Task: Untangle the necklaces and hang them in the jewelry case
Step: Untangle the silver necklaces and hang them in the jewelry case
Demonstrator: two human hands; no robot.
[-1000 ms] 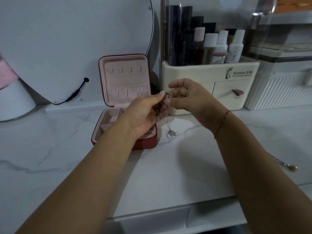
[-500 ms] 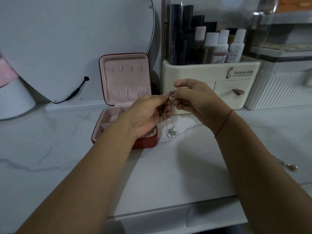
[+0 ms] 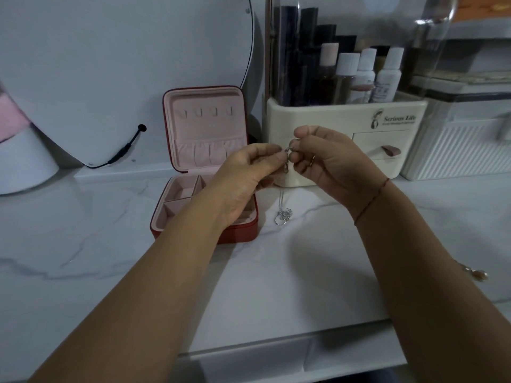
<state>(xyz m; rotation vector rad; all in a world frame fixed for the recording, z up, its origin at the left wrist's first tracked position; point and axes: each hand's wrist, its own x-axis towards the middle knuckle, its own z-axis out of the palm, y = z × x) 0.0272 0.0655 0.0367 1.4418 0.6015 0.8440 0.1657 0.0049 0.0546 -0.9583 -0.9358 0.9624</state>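
Pinching tangled necklaces between both hands, left hand and right hand, beside open jewelry case on bench.

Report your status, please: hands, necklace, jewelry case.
Left hand and right hand both pinch the necklace at its top; it hangs down toward the counter. Jewelry case open, lid hooks bare. Nothing blocks the way.

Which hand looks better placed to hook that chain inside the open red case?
Probably the left. The left hand and right hand both pinch the necklace, but the left is nearer the red case, with its lid hooks on that side; the right would have to cross over.
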